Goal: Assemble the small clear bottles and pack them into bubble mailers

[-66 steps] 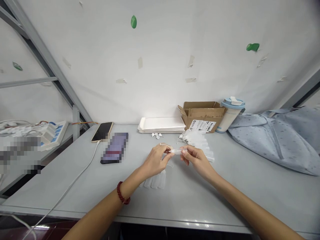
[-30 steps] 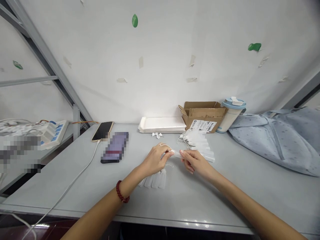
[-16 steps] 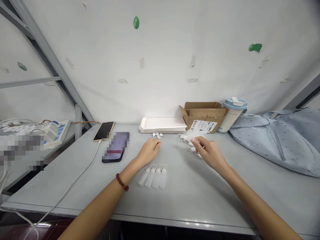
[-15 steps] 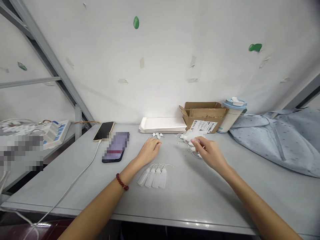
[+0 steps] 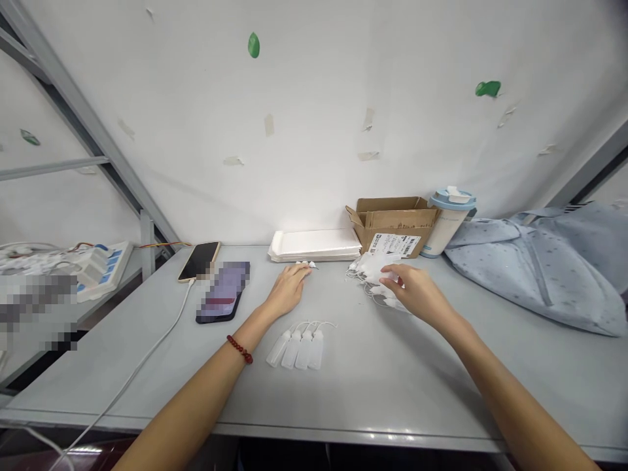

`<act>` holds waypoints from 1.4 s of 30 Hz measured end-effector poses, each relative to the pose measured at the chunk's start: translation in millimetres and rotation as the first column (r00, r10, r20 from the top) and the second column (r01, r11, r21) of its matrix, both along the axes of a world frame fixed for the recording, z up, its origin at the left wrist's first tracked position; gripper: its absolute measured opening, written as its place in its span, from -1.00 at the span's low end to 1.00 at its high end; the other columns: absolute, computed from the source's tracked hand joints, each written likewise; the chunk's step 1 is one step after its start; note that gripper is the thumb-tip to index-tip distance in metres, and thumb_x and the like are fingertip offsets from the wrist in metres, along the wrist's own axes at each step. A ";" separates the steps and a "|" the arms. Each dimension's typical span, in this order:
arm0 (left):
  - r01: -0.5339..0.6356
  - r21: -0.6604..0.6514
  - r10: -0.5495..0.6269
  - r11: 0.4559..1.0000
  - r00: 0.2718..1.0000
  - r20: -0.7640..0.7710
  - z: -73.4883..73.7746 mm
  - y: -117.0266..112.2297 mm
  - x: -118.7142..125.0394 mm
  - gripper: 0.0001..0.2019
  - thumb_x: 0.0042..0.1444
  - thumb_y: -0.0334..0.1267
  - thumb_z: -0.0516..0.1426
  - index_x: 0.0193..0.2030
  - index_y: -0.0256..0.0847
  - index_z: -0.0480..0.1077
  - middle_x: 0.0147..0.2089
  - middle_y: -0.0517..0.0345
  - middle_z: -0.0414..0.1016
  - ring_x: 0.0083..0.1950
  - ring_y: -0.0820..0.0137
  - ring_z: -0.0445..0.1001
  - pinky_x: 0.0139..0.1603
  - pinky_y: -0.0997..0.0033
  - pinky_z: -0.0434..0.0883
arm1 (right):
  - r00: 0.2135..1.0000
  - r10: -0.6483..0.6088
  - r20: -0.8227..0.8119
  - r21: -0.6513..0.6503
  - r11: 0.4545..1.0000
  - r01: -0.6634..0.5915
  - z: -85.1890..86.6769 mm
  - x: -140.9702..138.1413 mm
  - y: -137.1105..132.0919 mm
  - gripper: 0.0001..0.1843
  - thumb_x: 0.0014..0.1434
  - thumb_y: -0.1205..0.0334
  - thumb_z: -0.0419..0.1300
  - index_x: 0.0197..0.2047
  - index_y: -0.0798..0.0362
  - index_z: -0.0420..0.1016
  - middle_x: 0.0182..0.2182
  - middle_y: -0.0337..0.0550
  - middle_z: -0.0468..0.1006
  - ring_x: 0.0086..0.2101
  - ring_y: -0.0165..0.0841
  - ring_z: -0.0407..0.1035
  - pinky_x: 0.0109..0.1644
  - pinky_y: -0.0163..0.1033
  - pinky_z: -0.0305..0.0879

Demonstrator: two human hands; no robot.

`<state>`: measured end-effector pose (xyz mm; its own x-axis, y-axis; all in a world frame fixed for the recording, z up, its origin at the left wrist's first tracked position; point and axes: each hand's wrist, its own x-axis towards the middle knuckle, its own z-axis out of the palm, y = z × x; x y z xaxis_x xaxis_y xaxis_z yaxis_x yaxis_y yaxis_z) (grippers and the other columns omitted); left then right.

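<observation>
My left hand (image 5: 287, 288) lies low over the table, fingers stretched forward and partly covering a few small white pieces (image 5: 309, 264). Over at the pile of translucent white, tag-like pouches with thin strings (image 5: 375, 267), my right hand (image 5: 415, 288) hovers with thumb and forefinger apart, at the pile's right side. Whether those fingertips touch a pouch is hard to make out. Nearer to me, several more of these white pouches (image 5: 303, 350) lie side by side in a fan, their strings pointing away from me.
Behind the hands is a stack of flat white boxes or sleeves (image 5: 314, 244), beside an open cardboard box (image 5: 397, 226). A blue-lidded cup (image 5: 447, 226) and a light blue cloth bag (image 5: 530, 275) stand right. Two phones (image 5: 200, 260) lie left, one with a white cable (image 5: 157, 350).
My left hand has reached forward onto the small white pieces, hiding more of them. The thumb and forefinger of my right hand have parted at the pile. The view has shifted slightly.
</observation>
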<state>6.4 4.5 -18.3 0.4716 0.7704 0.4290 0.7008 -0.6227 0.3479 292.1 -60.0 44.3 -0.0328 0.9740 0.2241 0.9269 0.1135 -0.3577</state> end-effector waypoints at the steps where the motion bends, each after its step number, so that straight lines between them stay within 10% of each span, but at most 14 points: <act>1: -0.004 0.000 0.004 1.000 1.000 0.010 0.1 -0.1 0.1 -0.64 0.12 -0.51 -0.06 0.01 -0.24 0.36 0.06 -0.04 0.38 0.08 0.23 0.31 0.10 0.13 0.29 | 1.000 -0.008 0.005 -0.015 1.000 0.008 0.1 0.2 -0.1 -0.71 0.18 0.17 0.01 -0.10 0.06 0.44 -0.27 -0.11 0.52 -0.37 -0.30 0.38 -0.37 -0.26 0.17; 22: -0.166 -0.074 0.171 0.983 0.983 0.072 8.1 -8.8 4.4 -0.87 0.04 -0.39 0.10 -0.23 -0.26 0.38 -0.25 0.02 0.45 -0.13 0.22 0.36 -0.08 0.19 0.34 | 0.979 -0.118 0.167 0.089 0.991 0.105 -1.8 -1.9 -0.6 -0.83 0.11 0.33 0.09 -0.23 0.16 0.46 -0.19 0.06 0.46 -0.11 -0.08 0.30 -0.19 -0.11 0.27; 28: -0.168 -0.074 0.175 0.983 0.979 0.102 10.5 -11.4 7.2 -0.90 0.07 -0.35 0.08 -0.27 -0.25 0.38 -0.29 0.05 0.45 -0.17 0.24 0.38 -0.12 0.22 0.35 | 0.902 0.389 -0.184 0.189 0.915 -0.356 -4.2 -37.4 -23.6 -0.76 0.23 0.19 0.01 -0.08 0.05 0.36 -0.25 -0.05 0.46 -0.22 -0.26 0.34 -0.12 -0.15 0.28; 33: -0.166 -0.066 0.173 0.984 0.979 0.111 13.8 -14.2 9.8 -0.88 0.10 -0.36 0.04 -0.27 -0.24 0.39 -0.27 0.05 0.46 -0.15 0.25 0.39 -0.08 0.23 0.33 | 0.643 0.718 -0.266 -0.035 0.660 -0.751 -10.8 -71.0 -58.0 -0.66 0.27 0.13 -0.02 0.07 0.00 0.31 -0.23 -0.07 0.42 -0.23 -0.34 0.32 -0.13 -0.22 0.28; 36: -0.178 -0.077 0.186 0.981 0.976 0.112 15.9 -15.7 11.4 -0.88 0.09 -0.38 0.05 -0.27 -0.25 0.40 -0.28 0.04 0.46 -0.15 0.25 0.39 -0.08 0.24 0.34 | 0.581 0.789 -0.200 -0.090 0.575 -0.813 -14.4 -78.7 -65.1 -0.65 0.27 0.10 0.00 0.05 0.02 0.36 -0.26 -0.06 0.41 -0.24 -0.32 0.30 -0.13 -0.22 0.25; 42: -0.169 -0.117 0.185 0.979 0.971 0.152 17.3 -15.5 12.7 -0.85 0.04 -0.41 0.08 -0.24 -0.27 0.41 -0.27 0.04 0.47 -0.15 0.25 0.39 -0.05 0.22 0.33 | 0.606 0.780 -0.153 -0.131 0.592 -0.795 -16.4 -81.0 -59.8 -0.67 0.28 0.12 -0.03 0.00 0.05 0.41 -0.31 -0.09 0.44 -0.29 -0.35 0.32 -0.13 -0.23 0.23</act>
<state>19.1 -11.0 -1.0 0.2550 0.8790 0.4029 0.7262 -0.4492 0.5205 211.1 -119.8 27.9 -0.7971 0.5961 0.0966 0.4759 0.7186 -0.5071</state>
